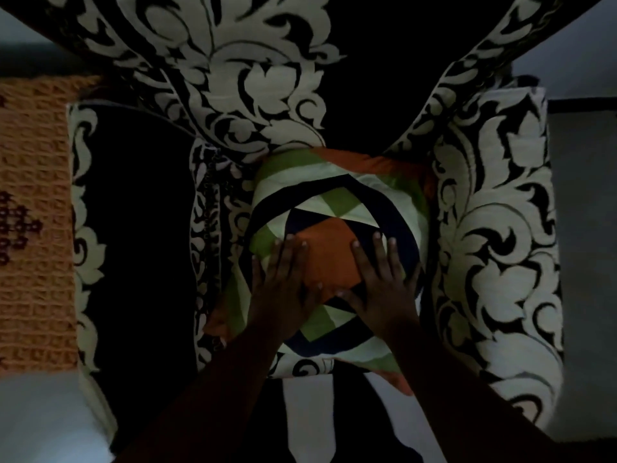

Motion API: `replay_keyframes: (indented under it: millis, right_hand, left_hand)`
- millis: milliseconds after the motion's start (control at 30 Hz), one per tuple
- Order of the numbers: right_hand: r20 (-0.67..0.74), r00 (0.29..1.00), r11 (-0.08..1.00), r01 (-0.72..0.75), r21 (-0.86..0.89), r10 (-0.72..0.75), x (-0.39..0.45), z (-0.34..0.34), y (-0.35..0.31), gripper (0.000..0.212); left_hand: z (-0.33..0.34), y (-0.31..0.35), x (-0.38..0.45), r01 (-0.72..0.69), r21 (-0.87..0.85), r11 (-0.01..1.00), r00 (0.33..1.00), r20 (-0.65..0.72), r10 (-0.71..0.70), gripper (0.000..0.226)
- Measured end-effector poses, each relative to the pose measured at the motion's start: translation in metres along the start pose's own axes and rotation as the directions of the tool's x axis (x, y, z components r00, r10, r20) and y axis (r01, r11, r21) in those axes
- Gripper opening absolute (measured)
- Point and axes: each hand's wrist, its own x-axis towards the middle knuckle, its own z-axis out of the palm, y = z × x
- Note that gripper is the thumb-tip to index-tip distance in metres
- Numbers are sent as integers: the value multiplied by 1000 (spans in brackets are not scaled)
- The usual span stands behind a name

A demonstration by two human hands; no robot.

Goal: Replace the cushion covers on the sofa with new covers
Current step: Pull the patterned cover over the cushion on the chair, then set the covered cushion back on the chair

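Hands: left hand (287, 279) and right hand (380, 279) are pressing flat, fingers straight, on the cushion (334, 208).
Risk: cushion is overhanging the sofa (494, 228) seat's front edge; pressing may be tipping it off.

Cushion (337, 208) on sofa (494, 228), hands (290, 279) atop.

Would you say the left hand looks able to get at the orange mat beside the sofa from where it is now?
Probably yes: the left hand lies flat on the cushion, holding nothing, and the orange mat lies uncovered beyond the sofa arm.
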Motion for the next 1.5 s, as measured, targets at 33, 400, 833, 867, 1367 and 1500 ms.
replay_keyframes:
  millis: [33, 400, 833, 867, 1367, 1500]
  right_hand:
    - [-13, 1000, 1000, -3, 19, 3, -3, 5, 4, 94]
    - [-319, 945, 986, 118, 120, -74, 41, -41, -6, 81]
    - [-253, 866, 827, -267, 495, 432, 56, -37, 13, 85]
    - [-204, 844, 772, -322, 548, 496, 45, -32, 10, 87]
    - [-149, 859, 517, -148, 843, 489, 60, -130, 5, 87]
    - [-215, 868, 546, -74, 835, 448, 96, -168, 1, 72]
  left_hand:
    - [-2, 2, -1, -14, 4, 1000, 999, -29, 14, 82]
    - [-43, -11, 89, -162, 163, 973, 979, -99, 180, 77]
    - [-51, -55, 117, 337, -565, 753, 929, 70, -363, 89]
    - [-51, -52, 112, 354, -646, 676, 913, 82, -400, 92]
    - [-154, -60, 74, 296, -916, 271, 731, 34, -682, 71]
    - [-192, -64, 89, 223, -936, 272, 732, -24, -681, 72]
